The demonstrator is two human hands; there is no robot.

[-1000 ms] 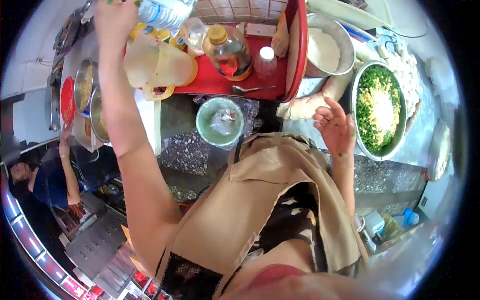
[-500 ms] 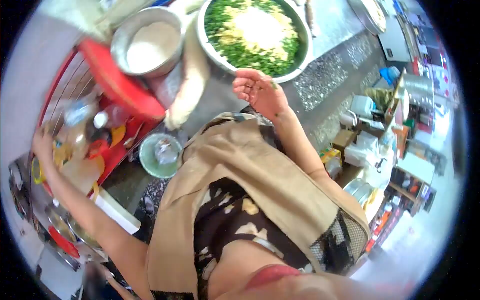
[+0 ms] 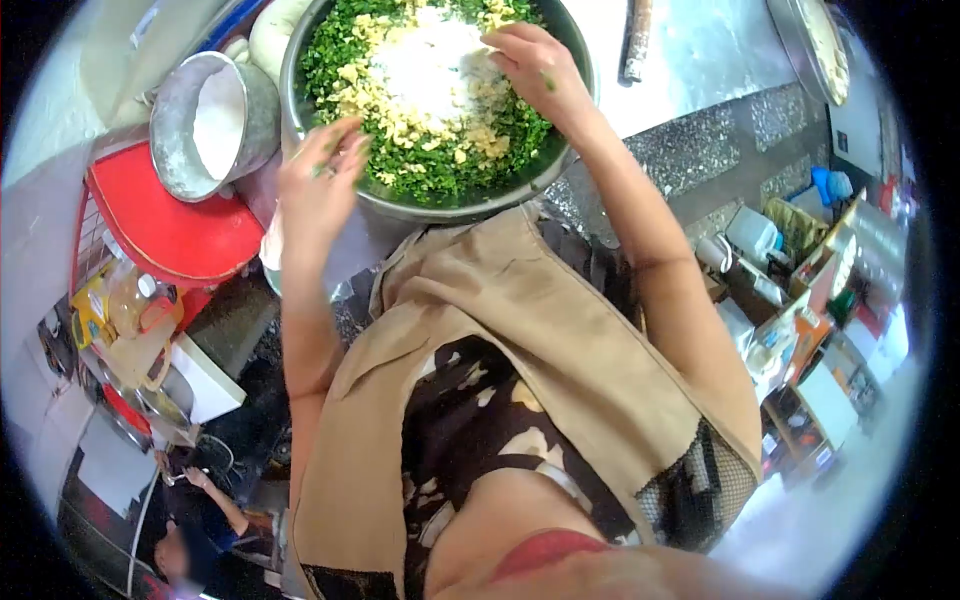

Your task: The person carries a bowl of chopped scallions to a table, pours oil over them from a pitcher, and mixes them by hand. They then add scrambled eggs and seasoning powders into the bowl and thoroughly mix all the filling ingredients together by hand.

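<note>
A large metal bowl (image 3: 440, 212) holds chopped green leaves (image 3: 425, 175), yellow crumbly bits (image 3: 370, 105) like scrambled egg, and a mound of white powder (image 3: 425, 75). My right hand (image 3: 548, 78) hangs over the right part of the bowl, fingers loosely bent and apart towards the powder. At the bowl's left rim is my left hand (image 3: 320, 190), its fingers spread and nothing visible between them. Bits of green stick to both hands.
A metal pot (image 3: 215, 125) with white powder stands by a red board (image 3: 170, 215) at left. Pale dough (image 3: 278, 40) lies behind it. A rolling pin (image 3: 638, 40) rests at the upper right. Another person (image 3: 205, 540) is at the lower left.
My left hand has come from the red rack at the left to the bowl's rim. My right hand has moved from the front rim to over the filling. The red board now covers more of the rack.
</note>
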